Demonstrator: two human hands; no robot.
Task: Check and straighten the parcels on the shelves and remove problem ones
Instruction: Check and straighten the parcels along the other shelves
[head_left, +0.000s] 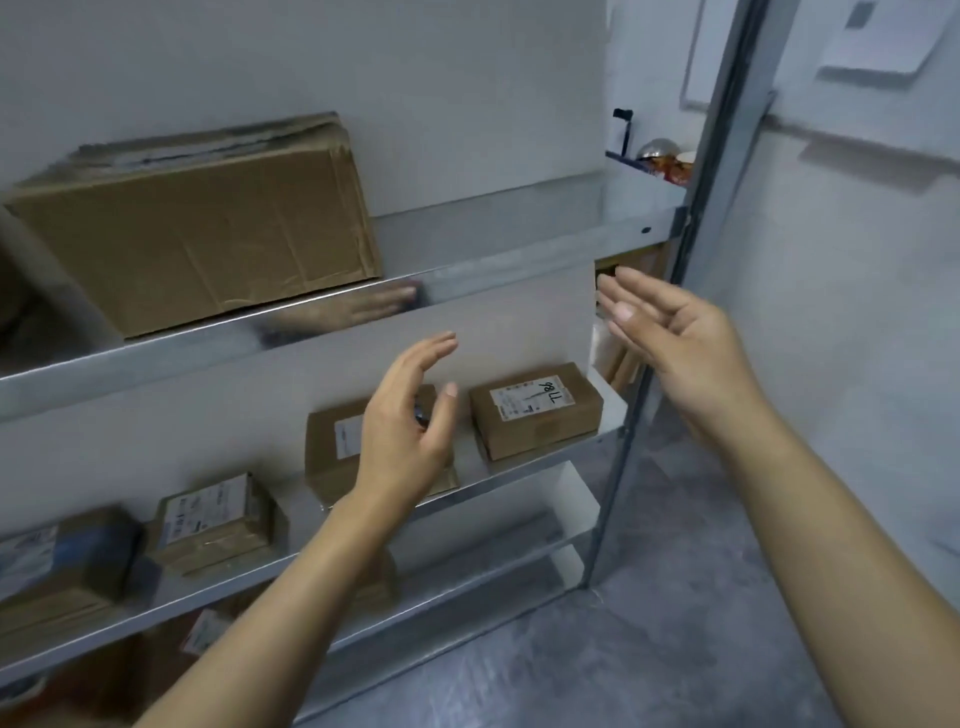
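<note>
1. Both hands are raised in front of the shelves and hold nothing. The left hand (402, 431) has its fingers (431, 351) loosely straight with the thumb apart. The right hand (680, 338) is spread flat, palm facing left.
2. The labelled parcel (537, 410) lies at the right end of the middle shelf (519, 467). It sits lower than both hands and between them, and neither touches it.
3. A second parcel (327, 452) lies just left of it, partly hidden behind the left hand. I cannot tell whether they touch.
4. The step in hand looks like closing in on the labelled parcel to square it. Lower both palms onto opposite sides, turn it parallel to the shelf edge and keep the label up.
5. The large box (197, 228) on the upper shelf (467, 291), far left, looks creased and probably needs checking.
</note>
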